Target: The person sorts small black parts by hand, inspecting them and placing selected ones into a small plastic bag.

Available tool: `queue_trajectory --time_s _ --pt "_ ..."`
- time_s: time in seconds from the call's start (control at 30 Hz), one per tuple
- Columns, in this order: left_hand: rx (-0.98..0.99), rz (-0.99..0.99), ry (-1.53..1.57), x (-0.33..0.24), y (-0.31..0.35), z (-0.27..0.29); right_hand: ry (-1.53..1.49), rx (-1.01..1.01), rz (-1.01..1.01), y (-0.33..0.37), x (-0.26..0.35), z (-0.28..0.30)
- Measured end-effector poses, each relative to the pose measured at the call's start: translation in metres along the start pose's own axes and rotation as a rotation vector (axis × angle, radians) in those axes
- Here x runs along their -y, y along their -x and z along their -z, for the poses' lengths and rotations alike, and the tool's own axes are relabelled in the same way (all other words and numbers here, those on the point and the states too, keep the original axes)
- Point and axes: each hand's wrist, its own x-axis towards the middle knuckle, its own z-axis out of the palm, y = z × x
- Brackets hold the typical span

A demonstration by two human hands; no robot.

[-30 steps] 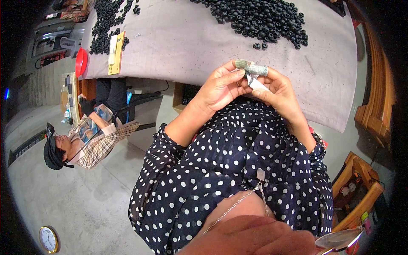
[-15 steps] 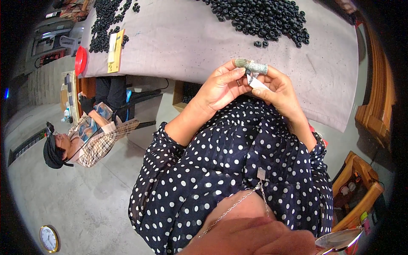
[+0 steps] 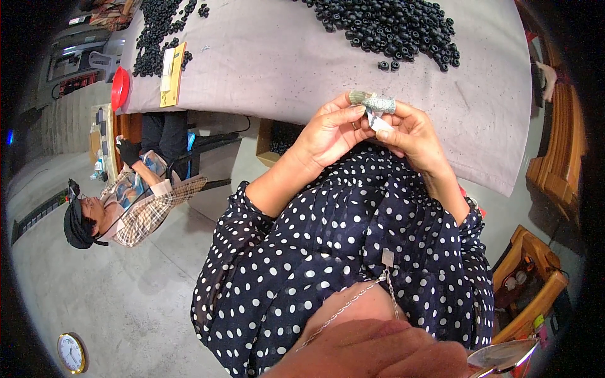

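My two hands meet just past the near edge of the cloth-covered table. Both index fingers wear greenish cloth-like covers (image 3: 381,103), one ribbed and one speckled. A small white piece (image 3: 380,123), flat like paper or tape with a darker bit at its upper end, sits between them. The thumb and fingers of my right hand (image 3: 416,135) pinch its lower end. My left hand (image 3: 324,132) has its thumb and fingertips closed at the upper end. What the dark bit is, I cannot make out.
On the grey tablecloth (image 3: 265,69) lie a big heap of black round parts (image 3: 397,31) and a smaller heap (image 3: 154,38) at far left. Near the left edge are a yellow board (image 3: 171,75) and red bowl (image 3: 120,88). A co-worker (image 3: 138,201) sits left; a wooden chair (image 3: 529,283) stands right.
The white piece shows less of its length, and my right thumb has shifted slightly on it. My hands stay in nearly the same place. The co-worker's gloved hand has moved slightly.
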Motion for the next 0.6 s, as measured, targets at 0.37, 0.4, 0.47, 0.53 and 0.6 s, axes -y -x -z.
queue_trajectory --time_s 0.37,0.4,0.47,0.53,0.6 --pt "-0.025 0.013 0.093 0.0016 -0.0027 -0.0010 0.026 -0.017 0.020 0.0032 0.0047 -0.0046" --pt "-0.048 0.004 0.066 0.0017 -0.0023 -0.0021 0.087 -0.016 0.045 0.0036 0.0052 -0.0052" --pt "-0.071 -0.003 0.037 0.0016 -0.0021 -0.0041 0.076 -0.004 0.042 0.0036 0.0056 -0.0057" --pt "-0.063 -0.018 0.041 0.0017 -0.0022 -0.0049 0.076 -0.003 0.039 0.0032 0.0055 -0.0050" --pt "-0.062 -0.007 0.041 0.0014 -0.0021 -0.0044 0.061 -0.006 0.032 0.0025 0.0051 -0.0038"
